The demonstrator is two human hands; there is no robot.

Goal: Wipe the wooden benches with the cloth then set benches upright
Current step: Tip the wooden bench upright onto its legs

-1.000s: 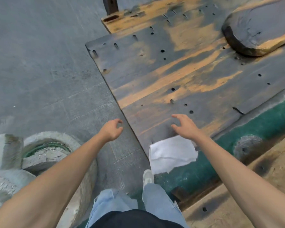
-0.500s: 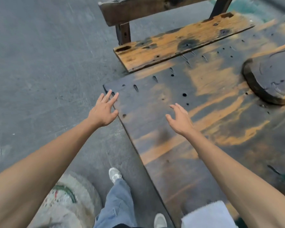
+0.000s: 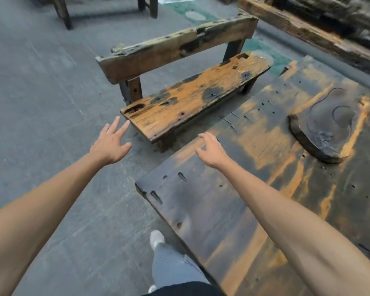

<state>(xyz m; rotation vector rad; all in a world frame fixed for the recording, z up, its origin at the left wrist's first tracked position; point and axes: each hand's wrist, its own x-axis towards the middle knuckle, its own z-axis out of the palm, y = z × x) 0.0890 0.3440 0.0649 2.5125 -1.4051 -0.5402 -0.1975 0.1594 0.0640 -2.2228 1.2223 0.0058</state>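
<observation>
In the head view, the left hand (image 3: 110, 145) is reaching forward with its fingers spread and holding nothing, its fingertips hovering just short of the near left end of the bench (image 3: 192, 99), which is standing upright on the grey floor (image 3: 41, 92). The right hand (image 3: 212, 150) is hanging over the far left corner of the dark table (image 3: 254, 199), fingers loosely bent and gripping nothing. A dark slab (image 3: 329, 129) is lying on the table to the right, and one shoe (image 3: 157, 239) is showing near its left edge.
</observation>
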